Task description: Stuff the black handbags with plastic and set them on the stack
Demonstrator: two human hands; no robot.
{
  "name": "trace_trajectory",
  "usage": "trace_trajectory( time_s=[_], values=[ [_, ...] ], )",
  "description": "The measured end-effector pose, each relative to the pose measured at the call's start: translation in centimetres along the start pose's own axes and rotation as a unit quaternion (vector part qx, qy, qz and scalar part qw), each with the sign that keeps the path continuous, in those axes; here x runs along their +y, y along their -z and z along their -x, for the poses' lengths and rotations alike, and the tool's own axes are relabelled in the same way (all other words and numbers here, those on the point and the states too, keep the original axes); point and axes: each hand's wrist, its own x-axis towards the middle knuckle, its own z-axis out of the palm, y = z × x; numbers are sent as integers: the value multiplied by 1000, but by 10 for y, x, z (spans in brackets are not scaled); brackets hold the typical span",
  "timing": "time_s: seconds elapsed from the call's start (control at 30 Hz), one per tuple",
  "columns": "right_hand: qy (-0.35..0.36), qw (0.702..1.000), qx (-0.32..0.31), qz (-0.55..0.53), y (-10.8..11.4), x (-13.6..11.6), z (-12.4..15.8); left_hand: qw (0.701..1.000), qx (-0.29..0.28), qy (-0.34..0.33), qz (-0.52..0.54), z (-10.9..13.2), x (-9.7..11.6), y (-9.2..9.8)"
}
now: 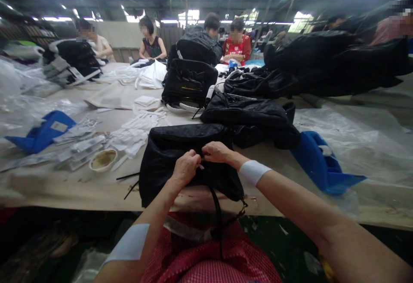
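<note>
A black handbag [167,162] lies on the table's front edge, right before me. Over its middle, my left hand [187,165] is closed in a pinch, with a small white bit showing just below the fingertips. My right hand [217,152] pinches at almost the same spot, its fingertips close to those of the left. What lies between the fingers is too small and covered to name. A thin black strap [215,201] hangs from the bag over the table edge, and a strap with a gold-coloured clasp [243,207] droops at its right corner.
Beyond the bag lie another black bag [248,113] and an upright black bag [190,81]. Blue holders [322,162] stand right and left. White strips [132,132] and a round tub [103,160] are at left. Several people work across the table, including one in red [237,46].
</note>
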Motion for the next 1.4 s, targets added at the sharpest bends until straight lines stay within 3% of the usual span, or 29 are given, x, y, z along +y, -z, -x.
trace_trajectory(
  time_s=[0.2,0.4,0.57,0.67,0.8,0.93,1.0,1.03,1.1,1.17,1.23,1.33,1.4],
  values=[
    [34,990,-49,-128,17,20,-10,994,38,77,66,-7,6,1],
    [36,997,-43,-59,31,7,-6,992,87,95,8,-9,18,-6],
    [34,999,-3,15,33,-5,3,985,105,124,-55,-15,25,-16],
    [25,999,11,22,20,-12,15,984,89,123,-90,-21,29,-22],
    [16,999,47,-3,-18,-20,47,986,67,91,-119,-16,30,-21],
    [52,987,123,-88,-56,-19,92,996,21,-53,-75,23,11,-4],
    [24,970,183,-156,-67,-14,114,993,12,-111,-32,55,-9,6],
    [-15,957,222,-184,-70,-11,123,993,26,-116,-18,73,-22,10],
    [-139,919,279,-242,-71,-4,136,993,109,-51,-16,108,-48,16],
    [-277,856,267,-346,-68,0,140,980,186,63,-16,136,-70,15],
    [-350,763,209,-502,-63,-1,135,969,200,143,16,153,-85,11],
    [-323,623,123,-702,-50,-12,121,965,172,186,69,159,-88,5],
    [-277,564,98,-772,-34,-21,112,961,166,201,91,156,-82,4]
  ],
)
